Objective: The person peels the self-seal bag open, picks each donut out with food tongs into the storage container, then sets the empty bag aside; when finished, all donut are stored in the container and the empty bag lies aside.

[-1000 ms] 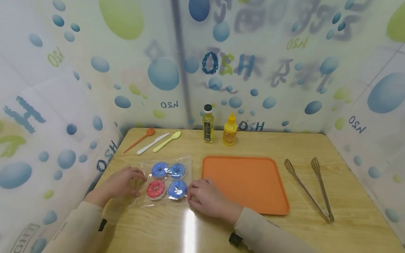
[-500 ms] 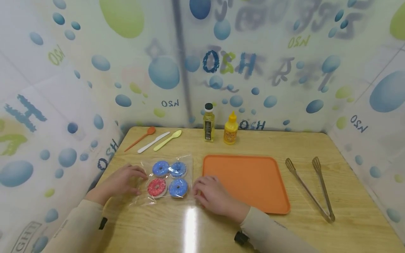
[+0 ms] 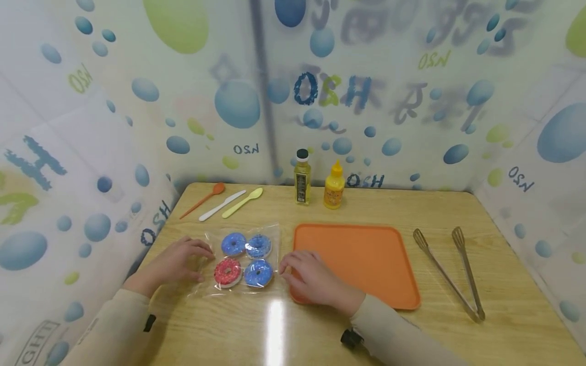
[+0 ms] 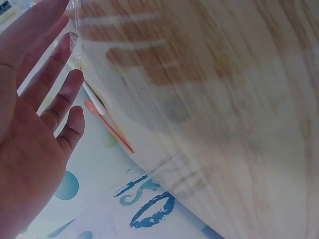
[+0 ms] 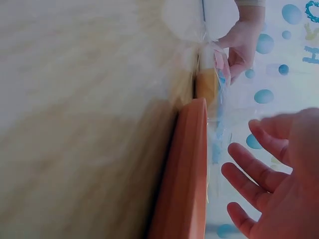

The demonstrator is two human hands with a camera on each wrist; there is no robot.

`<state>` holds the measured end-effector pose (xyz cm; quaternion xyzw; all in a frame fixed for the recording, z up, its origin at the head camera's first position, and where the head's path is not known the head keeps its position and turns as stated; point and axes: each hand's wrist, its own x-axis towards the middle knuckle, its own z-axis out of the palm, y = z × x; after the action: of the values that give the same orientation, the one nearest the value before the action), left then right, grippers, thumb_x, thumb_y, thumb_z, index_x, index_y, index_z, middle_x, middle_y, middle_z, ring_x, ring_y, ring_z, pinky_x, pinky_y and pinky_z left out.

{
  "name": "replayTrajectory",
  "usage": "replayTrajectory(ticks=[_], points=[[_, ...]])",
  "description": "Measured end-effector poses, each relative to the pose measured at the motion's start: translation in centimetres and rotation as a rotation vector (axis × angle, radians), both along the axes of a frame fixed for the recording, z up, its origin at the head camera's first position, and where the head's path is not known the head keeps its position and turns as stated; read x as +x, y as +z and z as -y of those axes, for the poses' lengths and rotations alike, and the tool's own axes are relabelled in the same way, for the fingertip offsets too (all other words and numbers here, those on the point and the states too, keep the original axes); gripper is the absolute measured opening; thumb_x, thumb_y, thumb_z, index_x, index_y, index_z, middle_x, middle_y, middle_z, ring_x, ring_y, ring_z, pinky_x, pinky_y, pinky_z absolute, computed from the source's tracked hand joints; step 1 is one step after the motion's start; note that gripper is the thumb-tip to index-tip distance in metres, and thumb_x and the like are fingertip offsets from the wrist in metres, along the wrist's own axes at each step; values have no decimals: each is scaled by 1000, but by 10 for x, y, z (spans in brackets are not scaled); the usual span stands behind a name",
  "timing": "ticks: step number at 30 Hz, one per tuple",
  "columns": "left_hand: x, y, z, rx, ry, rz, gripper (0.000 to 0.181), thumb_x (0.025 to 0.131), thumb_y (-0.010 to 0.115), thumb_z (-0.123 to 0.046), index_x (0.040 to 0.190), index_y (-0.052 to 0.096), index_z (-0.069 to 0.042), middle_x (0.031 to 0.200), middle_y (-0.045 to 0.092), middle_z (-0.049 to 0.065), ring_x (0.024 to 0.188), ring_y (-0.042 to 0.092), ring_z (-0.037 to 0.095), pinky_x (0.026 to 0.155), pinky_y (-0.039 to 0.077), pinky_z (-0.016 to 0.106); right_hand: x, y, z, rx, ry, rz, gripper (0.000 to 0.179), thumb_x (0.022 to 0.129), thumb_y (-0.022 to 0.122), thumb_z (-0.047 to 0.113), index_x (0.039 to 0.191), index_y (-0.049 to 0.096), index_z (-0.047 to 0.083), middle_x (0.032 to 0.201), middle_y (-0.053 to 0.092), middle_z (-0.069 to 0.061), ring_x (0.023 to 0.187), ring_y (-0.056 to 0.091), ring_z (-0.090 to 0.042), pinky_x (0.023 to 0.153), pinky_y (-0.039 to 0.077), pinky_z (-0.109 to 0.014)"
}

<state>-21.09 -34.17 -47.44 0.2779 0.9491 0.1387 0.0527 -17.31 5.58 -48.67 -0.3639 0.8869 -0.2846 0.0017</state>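
Observation:
A clear plastic bag [image 3: 208, 292] with several donuts lies on the table's left half; one donut is red [image 3: 227, 272], the others blue [image 3: 258, 273]. My left hand [image 3: 176, 264] is at the bag's left edge with fingers spread. In the left wrist view the left hand [image 4: 37, 129] has fairly straight fingers, and the clear plastic shows by the fingertips. Over the left part of the orange tray [image 3: 366, 269] is my right hand [image 3: 316, 279], just right of the bag. The right wrist view shows the right hand [image 5: 274, 179] with loosely bent, spread fingers and nothing in them.
Behind the bag lie an orange spoon [image 3: 201, 201], a white knife [image 3: 222, 206] and a yellow spoon [image 3: 242, 203]. An oil bottle [image 3: 301, 180] and a yellow squeeze bottle [image 3: 334, 188] stand at the back. Metal tongs [image 3: 448, 274] lie spread right of the tray.
My right hand has moved off the bag's right edge, to the right and over the tray's left side. The left hand stays by the bag's left edge.

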Motion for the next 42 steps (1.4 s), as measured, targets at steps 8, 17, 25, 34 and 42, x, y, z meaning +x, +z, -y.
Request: replayTrajectory(ticks=[8,17,25,34,42], points=[[-3,0,-8,12,-14,7,48,71,94,-30,115,77,-21,126,69,3,119,57,34,101,44,60,-17,3,11,35,-1,2,19,104,62,22,123,67,23,129,67,3,128,57,-20,111,37,-49],[-4,0,-9,16,6,45,47,71,94,-28,115,78,-21,126,69,4,120,57,35,103,44,61,-29,2,27,97,11,-38,26,103,64,21,127,68,32,126,64,7,121,58,-14,110,38,-44],[-7,-6,-4,16,1,49,48,71,94,-28,116,77,-22,127,69,3,123,58,36,111,37,66,-33,2,35,119,0,-83,10,97,72,20,101,75,28,114,63,9,114,59,-12,111,35,-50],[-4,1,-2,35,20,71,48,71,94,-24,116,77,-20,128,68,6,125,58,40,112,34,69,-33,9,38,141,-27,-102,7,96,74,23,95,75,30,118,64,8,119,60,-13,110,37,-50],[-1,0,2,41,18,61,47,72,93,-23,116,77,-19,129,68,8,124,56,40,109,39,67,-34,8,36,145,-51,-91,6,95,76,25,96,75,31,116,65,11,116,60,-11,107,38,-48]])
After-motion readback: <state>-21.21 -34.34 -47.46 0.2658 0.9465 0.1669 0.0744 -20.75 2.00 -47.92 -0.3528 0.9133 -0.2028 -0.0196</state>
